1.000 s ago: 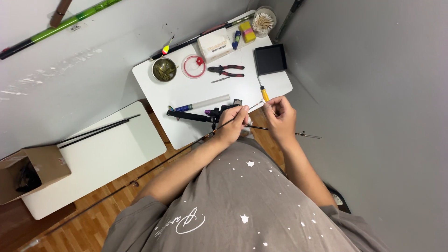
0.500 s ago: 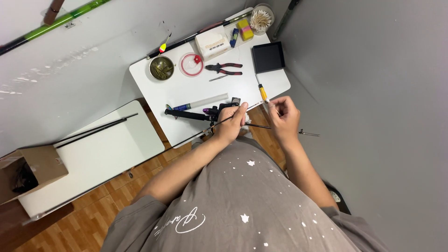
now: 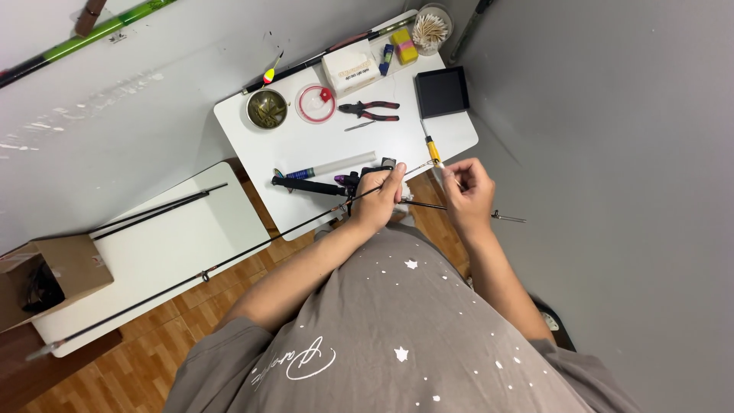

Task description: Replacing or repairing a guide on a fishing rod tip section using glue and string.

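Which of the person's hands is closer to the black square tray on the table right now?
Right. The right hand is just below the black square tray, near the table's right end; the left hand is farther left, gripping the thin rod.

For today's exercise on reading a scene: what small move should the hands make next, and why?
Probably bring the right hand nearer the left hand: the left pinches the thin black rod near its tip, and the right's fingers sit just beyond that tip.
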